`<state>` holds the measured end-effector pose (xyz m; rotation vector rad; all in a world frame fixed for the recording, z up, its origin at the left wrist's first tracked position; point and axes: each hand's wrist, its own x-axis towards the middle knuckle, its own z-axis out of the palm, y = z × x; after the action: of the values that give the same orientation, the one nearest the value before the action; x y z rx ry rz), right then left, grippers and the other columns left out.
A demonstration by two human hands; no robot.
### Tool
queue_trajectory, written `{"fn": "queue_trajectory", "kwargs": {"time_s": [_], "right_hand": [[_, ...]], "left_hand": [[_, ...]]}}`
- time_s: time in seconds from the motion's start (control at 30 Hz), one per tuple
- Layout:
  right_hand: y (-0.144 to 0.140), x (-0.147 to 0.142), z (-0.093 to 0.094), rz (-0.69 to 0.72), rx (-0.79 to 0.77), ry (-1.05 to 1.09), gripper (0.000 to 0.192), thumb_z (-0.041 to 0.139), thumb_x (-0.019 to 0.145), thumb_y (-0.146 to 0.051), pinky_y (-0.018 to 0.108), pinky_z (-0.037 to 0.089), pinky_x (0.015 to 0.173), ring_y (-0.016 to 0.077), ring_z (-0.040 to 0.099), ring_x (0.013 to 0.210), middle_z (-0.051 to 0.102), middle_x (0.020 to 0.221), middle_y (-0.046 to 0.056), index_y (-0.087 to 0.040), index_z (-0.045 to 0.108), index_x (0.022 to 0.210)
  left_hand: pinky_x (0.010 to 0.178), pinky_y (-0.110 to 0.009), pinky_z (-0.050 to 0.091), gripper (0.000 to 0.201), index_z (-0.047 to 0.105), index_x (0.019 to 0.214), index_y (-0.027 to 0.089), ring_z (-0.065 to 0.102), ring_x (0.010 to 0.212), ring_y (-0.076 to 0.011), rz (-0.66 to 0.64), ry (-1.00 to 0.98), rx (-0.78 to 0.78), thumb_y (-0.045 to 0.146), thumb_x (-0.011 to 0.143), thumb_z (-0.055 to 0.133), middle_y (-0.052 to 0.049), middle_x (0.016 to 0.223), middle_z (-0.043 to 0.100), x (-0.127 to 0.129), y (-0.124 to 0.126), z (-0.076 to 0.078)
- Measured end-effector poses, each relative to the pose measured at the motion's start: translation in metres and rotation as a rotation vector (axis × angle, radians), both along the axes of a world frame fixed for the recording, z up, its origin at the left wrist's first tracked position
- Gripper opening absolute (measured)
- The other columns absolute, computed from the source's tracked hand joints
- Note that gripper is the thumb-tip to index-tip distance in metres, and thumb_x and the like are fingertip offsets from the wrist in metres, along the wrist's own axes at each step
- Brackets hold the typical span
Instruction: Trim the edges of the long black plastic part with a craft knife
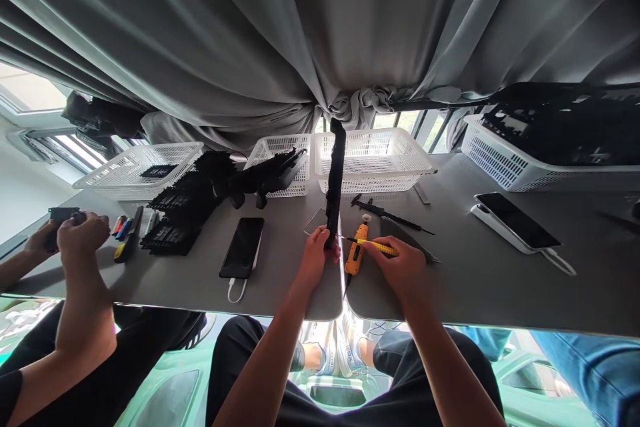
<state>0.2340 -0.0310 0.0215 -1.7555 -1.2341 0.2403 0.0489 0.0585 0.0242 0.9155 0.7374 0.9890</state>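
My left hand [316,255] grips the lower end of a long black strip-shaped part [335,173] that stands upright on the grey table [280,280]. My right hand [397,265] holds a thin yellow screwdriver [376,245], its tip pointing left at the base of the black part. An orange power tool [357,252] lies on the table between my two hands, just under the screwdriver.
A black phone [243,247] with a white cable lies left of my hands; another phone [517,220] lies at the right. White baskets [373,160] line the back, one [505,160] far right. Black calipers [387,213], black parts [185,203]. A co-worker's hands [75,230] hold a black item at left.
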Motion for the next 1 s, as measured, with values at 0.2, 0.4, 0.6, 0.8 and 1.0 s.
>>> {"fn": "queue_trajectory", "kwargs": {"time_s": [0.2, 0.4, 0.6, 0.8, 1.0], "right_hand": [[-0.0025, -0.002, 0.0057, 0.036, -0.006, -0.012, 0.053, 0.064, 0.095, -0.075, 0.035, 0.047, 0.069, 0.0239, 0.073, 0.071, 0.081, 0.083, 0.004, -0.025, 0.077, 0.084], [-0.001, -0.0021, 0.0023, -0.023, 0.076, -0.054, 0.06, 0.062, 0.092, -0.083, 0.04, 0.049, 0.079, 0.0278, 0.072, 0.079, 0.081, 0.087, 0.008, -0.025, 0.075, 0.086], [-0.0008, -0.0005, -0.0011, -0.049, 0.095, -0.059, 0.059, 0.062, 0.093, -0.082, 0.041, 0.049, 0.082, 0.0282, 0.072, 0.083, 0.081, 0.092, 0.008, -0.025, 0.075, 0.089], [-0.0003, -0.0018, -0.0005, -0.028, 0.087, -0.071, 0.057, 0.063, 0.093, -0.082, 0.041, 0.048, 0.082, 0.0281, 0.071, 0.082, 0.08, 0.088, 0.007, -0.026, 0.074, 0.085], [-0.0004, -0.0023, -0.0026, -0.036, 0.113, -0.119, 0.053, 0.066, 0.093, -0.077, 0.04, 0.047, 0.08, 0.0256, 0.068, 0.078, 0.078, 0.084, 0.006, -0.026, 0.072, 0.082]], "left_hand": [[0.039, -0.023, 0.039, 0.044, 0.055, 0.077, 0.021, 0.055, 0.047, -0.0101, -0.035, -0.009, -0.033, 0.059, 0.088, 0.074, 0.004, 0.067, 0.055, -0.0006, -0.0009, 0.0008], [0.036, -0.022, 0.038, 0.044, 0.054, 0.08, 0.022, 0.054, 0.044, -0.0102, -0.045, -0.003, -0.045, 0.061, 0.091, 0.074, 0.004, 0.067, 0.057, -0.0009, -0.0029, 0.0013], [0.034, -0.022, 0.036, 0.046, 0.05, 0.076, 0.024, 0.051, 0.042, -0.0099, -0.056, 0.001, -0.024, 0.061, 0.092, 0.072, 0.005, 0.063, 0.052, 0.0001, -0.0028, 0.003], [0.035, -0.021, 0.037, 0.047, 0.048, 0.078, 0.024, 0.05, 0.042, -0.0094, -0.054, 0.022, -0.019, 0.062, 0.092, 0.073, 0.006, 0.064, 0.051, -0.0005, -0.0056, 0.0081], [0.036, -0.021, 0.035, 0.049, 0.047, 0.078, 0.024, 0.05, 0.043, -0.0092, -0.057, 0.029, -0.01, 0.064, 0.092, 0.072, 0.006, 0.064, 0.051, -0.0009, -0.0056, 0.0084]]}}
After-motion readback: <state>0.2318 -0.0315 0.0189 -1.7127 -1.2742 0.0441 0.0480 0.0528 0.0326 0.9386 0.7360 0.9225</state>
